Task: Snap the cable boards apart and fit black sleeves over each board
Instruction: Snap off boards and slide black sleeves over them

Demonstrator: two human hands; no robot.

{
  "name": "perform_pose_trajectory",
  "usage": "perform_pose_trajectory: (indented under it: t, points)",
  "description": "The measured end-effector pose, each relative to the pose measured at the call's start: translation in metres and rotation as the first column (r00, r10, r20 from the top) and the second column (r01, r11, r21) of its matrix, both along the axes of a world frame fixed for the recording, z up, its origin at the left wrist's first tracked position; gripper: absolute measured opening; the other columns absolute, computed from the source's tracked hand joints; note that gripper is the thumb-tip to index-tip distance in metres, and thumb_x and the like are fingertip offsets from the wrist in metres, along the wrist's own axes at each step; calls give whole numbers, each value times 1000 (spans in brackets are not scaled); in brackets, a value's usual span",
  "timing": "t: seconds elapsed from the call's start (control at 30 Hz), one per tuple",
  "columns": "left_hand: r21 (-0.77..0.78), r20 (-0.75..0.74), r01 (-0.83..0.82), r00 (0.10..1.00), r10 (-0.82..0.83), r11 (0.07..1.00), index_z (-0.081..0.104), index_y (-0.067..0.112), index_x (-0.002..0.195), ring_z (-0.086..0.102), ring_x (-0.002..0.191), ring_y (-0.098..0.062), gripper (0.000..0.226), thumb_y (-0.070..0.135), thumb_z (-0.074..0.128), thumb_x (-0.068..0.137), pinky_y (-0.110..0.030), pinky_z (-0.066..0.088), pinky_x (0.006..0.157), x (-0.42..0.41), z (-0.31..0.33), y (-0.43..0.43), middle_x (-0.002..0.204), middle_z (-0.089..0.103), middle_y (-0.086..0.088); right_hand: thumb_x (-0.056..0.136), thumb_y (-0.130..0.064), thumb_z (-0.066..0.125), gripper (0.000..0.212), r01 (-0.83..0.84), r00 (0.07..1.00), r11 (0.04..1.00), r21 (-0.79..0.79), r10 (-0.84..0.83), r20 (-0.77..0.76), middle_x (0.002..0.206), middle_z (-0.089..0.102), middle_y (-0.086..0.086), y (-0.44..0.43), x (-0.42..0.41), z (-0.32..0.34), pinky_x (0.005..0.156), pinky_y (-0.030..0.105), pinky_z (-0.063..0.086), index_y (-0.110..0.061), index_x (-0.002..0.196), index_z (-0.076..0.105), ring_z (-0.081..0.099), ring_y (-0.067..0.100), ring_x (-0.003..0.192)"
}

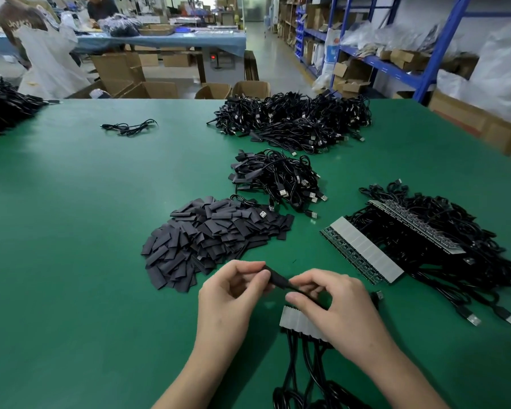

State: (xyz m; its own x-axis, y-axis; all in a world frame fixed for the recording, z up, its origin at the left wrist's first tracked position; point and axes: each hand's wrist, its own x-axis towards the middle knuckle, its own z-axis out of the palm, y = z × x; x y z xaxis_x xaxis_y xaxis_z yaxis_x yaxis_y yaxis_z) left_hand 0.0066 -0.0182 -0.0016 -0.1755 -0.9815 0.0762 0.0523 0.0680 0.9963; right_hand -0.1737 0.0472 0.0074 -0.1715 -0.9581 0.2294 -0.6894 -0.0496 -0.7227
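Lying aslant between the hands, upper left to lower right, a black sleeve (pixel 273 277) is pinched at its upper end by the left hand (pixel 233 293); its lower end is met by the right hand (pixel 337 308), whose curled fingertips pinch a board (pixel 297 288), largely hidden.

Green table (pixel 71 231); black sleeves (pixel 207 240); black cables (pixel 292 122); grey-white board strip (pixel 366 249); blue shelving (pixel 437 45).

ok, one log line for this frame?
step: sleeving a board | left hand: pinches black sleeve | right hand: pinches cable end | board strip: under right hand | sleeve pile: beyond left hand
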Motion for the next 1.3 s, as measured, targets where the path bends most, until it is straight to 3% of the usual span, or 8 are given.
perform_pose_trajectory:
  t: [0.23,0.33,0.43,0.57,0.67,0.83,1.0,1.3]
  points:
    - [93,-105,40,994,-30,995,72,12,104,77,86,-22,13,10,75,91,-19,57,74,2,0,-3,88,79,-8,95,-37,70,9,-55,997,996,67,51,53,76,74,-17,-2,-18,0,70,31,52,-44,89,73,68,8,71]
    - [-102,278,58,960,-27,993,68,34,118,67,87,-7,30,31,78,89,-18,51,77,6,-4,-5,95,74,11,98,-29,67,15,58,981,998,-6,-56,183,62,68,-2,-6,-17,6,58,24,53,-38,89,74,65,11,56]
    - [-271,728,315,685,-20,910,64,42,131,50,104,1,64,81,53,81,-24,44,94,11,-3,-4,108,56,24,99,-31,66,15,177,968,983,-47,-165,187,58,64,-2,-21,-20,23,53,21,50,-37,89,76,59,10,48]
    - [-196,866,482,493,-80,854,65,47,126,38,112,1,77,98,39,74,-22,33,96,11,-3,0,110,43,25,99,-33,65,17,219,974,962,-162,-224,-17,73,75,-9,-81,-23,68,57,38,56,-27,99,81,64,13,55]
    - [-163,853,510,503,-138,845,63,44,123,40,113,1,64,88,55,76,-22,33,96,11,-1,0,111,45,26,102,-30,62,22,206,966,957,-202,-233,-116,71,69,-10,-147,-29,108,47,19,42,-18,105,80,47,-1,47]
    - [-25,555,451,749,-363,892,62,37,99,62,88,-1,40,54,87,73,-20,49,80,15,3,-1,93,66,18,104,-46,55,54,199,947,980,-8,-195,-254,133,64,7,-191,-25,143,100,37,49,-11,145,56,60,23,120]
    - [101,155,433,883,-444,896,68,19,101,59,73,-10,29,19,88,80,-23,50,76,13,6,-2,81,66,7,103,-50,53,32,-36,999,988,147,39,-21,91,78,-10,-100,-9,88,74,31,55,-27,98,75,72,7,82]
    - [110,77,312,944,-321,944,76,15,93,64,75,-7,8,22,73,96,-17,50,71,10,9,3,81,74,-2,85,-49,70,27,-190,901,958,215,84,425,75,74,1,-3,9,10,66,30,53,-23,90,73,69,11,68]
